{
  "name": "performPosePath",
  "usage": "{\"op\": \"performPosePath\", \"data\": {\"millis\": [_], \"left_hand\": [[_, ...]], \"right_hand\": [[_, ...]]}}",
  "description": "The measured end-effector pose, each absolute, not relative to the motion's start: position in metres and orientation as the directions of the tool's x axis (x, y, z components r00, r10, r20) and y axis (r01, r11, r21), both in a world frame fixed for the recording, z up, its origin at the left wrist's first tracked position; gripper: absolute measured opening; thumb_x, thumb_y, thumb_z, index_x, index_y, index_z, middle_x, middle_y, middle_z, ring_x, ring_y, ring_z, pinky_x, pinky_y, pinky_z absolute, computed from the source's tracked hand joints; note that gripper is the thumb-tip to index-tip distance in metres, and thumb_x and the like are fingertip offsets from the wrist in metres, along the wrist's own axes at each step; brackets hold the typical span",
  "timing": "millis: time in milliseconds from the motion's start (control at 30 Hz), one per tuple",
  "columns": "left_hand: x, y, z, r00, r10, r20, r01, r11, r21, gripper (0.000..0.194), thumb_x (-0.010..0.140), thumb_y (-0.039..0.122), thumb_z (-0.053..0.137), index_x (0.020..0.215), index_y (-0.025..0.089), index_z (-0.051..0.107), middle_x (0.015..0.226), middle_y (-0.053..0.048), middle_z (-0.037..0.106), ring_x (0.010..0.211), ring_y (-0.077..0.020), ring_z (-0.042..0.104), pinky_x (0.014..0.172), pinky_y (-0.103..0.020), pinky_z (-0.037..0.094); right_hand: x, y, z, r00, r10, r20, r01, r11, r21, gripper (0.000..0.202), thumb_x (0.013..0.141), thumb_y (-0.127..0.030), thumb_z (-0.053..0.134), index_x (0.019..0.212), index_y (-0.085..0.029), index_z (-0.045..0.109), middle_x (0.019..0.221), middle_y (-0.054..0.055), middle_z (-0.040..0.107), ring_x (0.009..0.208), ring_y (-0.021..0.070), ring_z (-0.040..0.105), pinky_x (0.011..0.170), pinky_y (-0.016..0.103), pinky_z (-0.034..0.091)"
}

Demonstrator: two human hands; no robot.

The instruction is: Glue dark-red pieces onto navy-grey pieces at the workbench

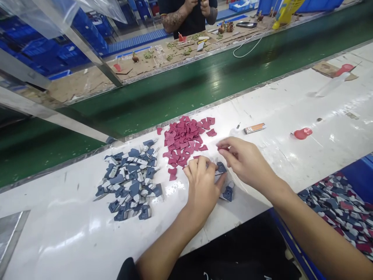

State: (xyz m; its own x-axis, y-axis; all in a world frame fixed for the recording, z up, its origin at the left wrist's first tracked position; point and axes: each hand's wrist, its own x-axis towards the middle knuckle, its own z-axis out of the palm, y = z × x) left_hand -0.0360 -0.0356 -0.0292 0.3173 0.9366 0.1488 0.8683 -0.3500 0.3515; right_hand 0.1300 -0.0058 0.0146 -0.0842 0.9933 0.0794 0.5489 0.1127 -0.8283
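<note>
My left hand (204, 182) is closed round a blue-and-grey piece (221, 168) just right of the maroon pile. Another blue piece (227, 193) lies on the white table beside its thumb. My right hand (239, 157) pinches a small red piece (223, 148) between thumb and forefinger, just above and right of my left hand. A heap of maroon pieces (186, 136) lies beyond my left hand. Farther left is a heap of blue and grey pieces (132, 175).
A bin of mixed pieces (340, 206) stands at the lower right. Beyond my right hand are an orange-labelled box (254, 128) and a red glue-like blob (303, 133). A metal frame (87, 54) rises at upper left. A person (189, 17) works across the green belt (204, 89).
</note>
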Motion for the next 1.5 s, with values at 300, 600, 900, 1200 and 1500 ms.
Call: {"op": "performPosePath", "data": {"millis": [300, 600, 900, 1200, 1500], "left_hand": [[-0.039, -0.035, -0.005, 0.271, 0.950, 0.155, 0.679, -0.303, 0.668, 0.011, 0.100, 0.032, 0.075, 0.108, 0.027, 0.069, 0.107, 0.000, 0.068, 0.104, -0.0257, 0.050, 0.091, -0.043, 0.034], [-0.081, -0.010, 0.012, 0.194, 0.979, 0.068, 0.653, -0.180, 0.736, 0.019, 0.103, 0.038, 0.060, 0.093, 0.030, 0.073, 0.096, 0.002, 0.076, 0.102, -0.0257, 0.058, 0.096, -0.045, 0.040], [-0.139, 0.016, 0.001, -0.031, 0.994, 0.102, 0.926, -0.010, 0.378, 0.022, 0.094, 0.042, 0.063, 0.085, 0.026, 0.076, 0.105, -0.010, 0.072, 0.112, -0.0373, 0.051, 0.105, -0.057, 0.040], [-0.138, 0.010, -0.001, -0.034, 0.977, 0.213, 0.951, -0.034, 0.308, 0.028, 0.101, 0.039, 0.059, 0.118, 0.022, 0.071, 0.114, -0.015, 0.069, 0.115, -0.0401, 0.050, 0.104, -0.061, 0.042], [-0.089, -0.028, -0.002, 0.352, 0.930, 0.104, 0.836, -0.362, 0.413, 0.020, 0.094, 0.027, 0.068, 0.114, 0.024, 0.068, 0.117, -0.007, 0.064, 0.114, -0.0310, 0.051, 0.099, -0.049, 0.043]], "right_hand": [[0.137, -0.019, 0.001, -0.033, 0.992, -0.125, -0.022, -0.126, -0.992, 0.026, 0.090, -0.044, 0.083, 0.095, -0.019, 0.079, 0.083, 0.003, 0.072, 0.062, 0.0145, 0.064, 0.052, 0.026, 0.049], [0.130, -0.025, -0.004, -0.035, 0.987, -0.157, 0.119, -0.152, -0.981, 0.028, 0.099, -0.045, 0.074, 0.104, -0.018, 0.080, 0.079, 0.003, 0.073, 0.054, 0.0138, 0.059, 0.050, 0.027, 0.044], [0.089, 0.028, -0.003, -0.230, 0.969, -0.087, 0.890, 0.174, -0.422, 0.019, 0.108, -0.020, 0.062, 0.120, -0.017, 0.076, 0.123, 0.012, 0.072, 0.099, 0.0261, 0.074, 0.076, 0.033, 0.051], [0.089, 0.040, 0.002, -0.308, 0.944, -0.121, 0.924, 0.266, -0.276, 0.024, 0.108, -0.017, 0.053, 0.112, -0.010, 0.076, 0.114, 0.020, 0.074, 0.097, 0.0330, 0.078, 0.073, 0.036, 0.053], [0.085, 0.045, 0.006, -0.285, 0.954, -0.091, 0.924, 0.248, -0.290, 0.021, 0.100, -0.004, 0.059, 0.109, -0.009, 0.077, 0.108, 0.024, 0.077, 0.103, 0.0336, 0.078, 0.086, 0.035, 0.055]]}}
